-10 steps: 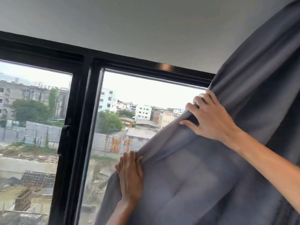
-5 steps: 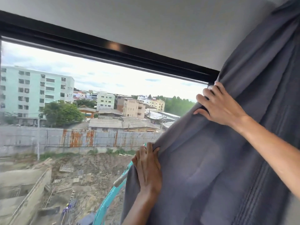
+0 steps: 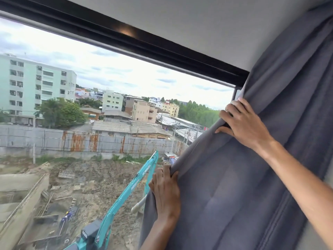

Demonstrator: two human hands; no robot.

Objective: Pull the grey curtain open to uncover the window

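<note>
The grey curtain [image 3: 239, 177] hangs bunched along the right side of the view, its leading edge slanting from upper right to lower left. My right hand [image 3: 242, 123] grips that edge high up, close to the window's top right corner. Lower down my left hand [image 3: 166, 193] clutches the same edge, fingers wrapped around the fold. The window [image 3: 111, 112] is uncovered across the left and middle, showing buildings, a rusty fence and a building site. The window's right end is hidden behind the fabric.
The black window frame [image 3: 137, 39] runs diagonally across the top, with the white ceiling [image 3: 198, 20] above it. Outside, a teal excavator arm [image 3: 129, 188] rises from the site below. The curtain fills the whole right part of the view.
Both hands have drawn the curtain edge further right, baring more glass. The view has swung right, so the vertical window post is out of sight.
</note>
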